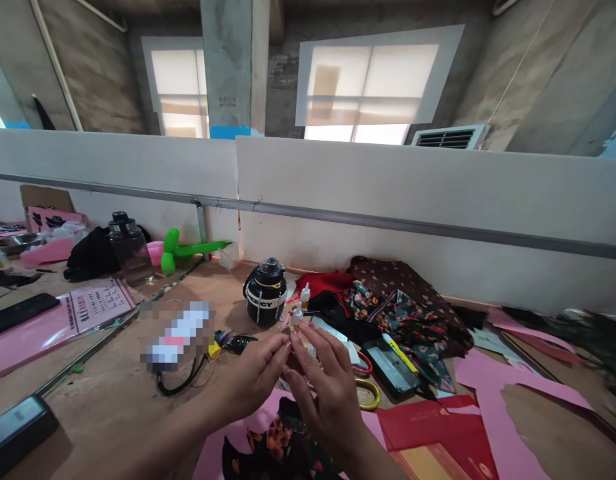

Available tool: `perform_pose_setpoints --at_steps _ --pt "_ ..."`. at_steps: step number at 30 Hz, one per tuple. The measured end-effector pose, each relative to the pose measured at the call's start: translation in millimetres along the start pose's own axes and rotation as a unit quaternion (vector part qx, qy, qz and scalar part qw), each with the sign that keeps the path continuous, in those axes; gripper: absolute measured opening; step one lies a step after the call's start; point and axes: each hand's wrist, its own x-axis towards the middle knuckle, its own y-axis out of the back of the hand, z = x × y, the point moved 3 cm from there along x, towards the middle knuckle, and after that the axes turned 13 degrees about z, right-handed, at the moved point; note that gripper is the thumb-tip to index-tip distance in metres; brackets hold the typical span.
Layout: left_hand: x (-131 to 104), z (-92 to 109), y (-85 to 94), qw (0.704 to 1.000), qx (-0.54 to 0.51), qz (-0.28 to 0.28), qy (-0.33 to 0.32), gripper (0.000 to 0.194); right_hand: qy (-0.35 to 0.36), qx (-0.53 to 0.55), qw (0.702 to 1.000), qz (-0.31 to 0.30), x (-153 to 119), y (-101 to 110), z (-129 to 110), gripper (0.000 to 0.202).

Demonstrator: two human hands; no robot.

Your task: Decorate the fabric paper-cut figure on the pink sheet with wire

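Note:
My left hand (262, 373) and my right hand (328, 383) meet at the fingertips above the table. Both are closed in a pinch, and whatever lies between the fingertips is too small or hidden to name. Beneath them, dark floral fabric pieces (275, 437) lie on a pink sheet (208, 450), partly covered by my right hand and wrist. Just beyond my fingers stand small white-capped dropper bottles (305, 295). To the right of my right hand are yellow scissor handles (368, 395) and a red scissor handle (364, 364).
A black jar-shaped bottle (266, 297) stands behind my hands. Crumpled floral cloth (395, 307) and a dark case with a yellow pen (401, 353) lie to the right. Red envelopes (433, 430) and cut pink paper (488, 387) cover the front right. A dark device (21, 433) sits front left.

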Motion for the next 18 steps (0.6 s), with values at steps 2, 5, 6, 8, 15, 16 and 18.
perform_pose_setpoints --at_steps 2,5,6,8,15,16,18 --pt "0.4 -1.7 1.8 1.000 0.007 0.005 0.006 0.033 0.000 0.007 1.000 -0.012 -1.6 -2.6 2.3 0.054" --pt "1.1 -2.7 4.0 1.000 0.011 0.001 0.010 0.032 -0.035 0.043 0.998 -0.022 -3.9 -5.5 8.4 0.053" --pt "1.3 -2.8 4.2 1.000 0.001 -0.007 0.019 0.032 -0.057 0.060 0.996 -0.024 -4.2 -6.1 10.8 0.050" --pt "1.5 -2.7 3.3 0.997 -0.050 -0.033 0.053 0.032 -0.133 0.112 0.984 -0.033 -3.7 -7.4 16.2 0.040" --pt "2.2 -2.1 1.2 0.978 -0.162 -0.068 0.113 0.034 -0.458 0.400 0.791 -0.068 -3.4 -22.1 17.5 0.064" --pt "2.2 -2.8 1.4 0.978 -0.159 -0.065 0.114 0.034 -0.465 0.411 0.781 -0.073 -4.1 -23.1 15.6 0.065" --pt "2.2 -4.7 1.9 0.980 -0.149 -0.058 0.118 0.034 -0.482 0.428 0.761 -0.076 -7.4 -24.0 14.4 0.063"
